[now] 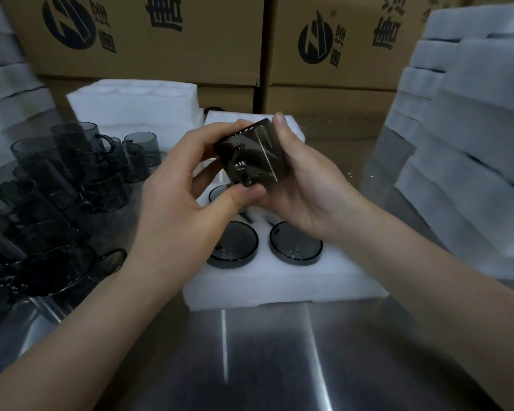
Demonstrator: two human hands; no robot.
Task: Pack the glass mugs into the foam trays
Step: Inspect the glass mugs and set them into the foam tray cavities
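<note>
Nearest, the steel desk (pixel 264 351) carries a white foam tray (pixel 279 280) at its centre. Two dark mugs sit in the tray's 6 o'clock pockets, one left (pixel 233 244) and one right (pixel 296 243). Above the tray's middle, both grips clasp one tilted smoked-glass mug (pixel 250 155). The left grip (pixel 178 191) curls round it from 9 o'clock with the thumb beneath. The right grip (pixel 306 179) cradles it from 3 o'clock with the thumb on top.

I judge the glass stiff, smooth, probably slippery and easily chipped by knocks. Holding the wall on opposite sides suits it better than the thin handle.

At 9 o'clock loose mugs (pixel 57 185) crowd the desk. Farther off, a second foam tray (pixel 137 108) lies at 11 o'clock, foam stacks (pixel 472 143) rise at 3 o'clock, and cartons (pixel 161 40) stand at 12.

The grips hide the tray's middle pockets, where a third rim barely peeps out. The held mug's handle is hard to make out.
</note>
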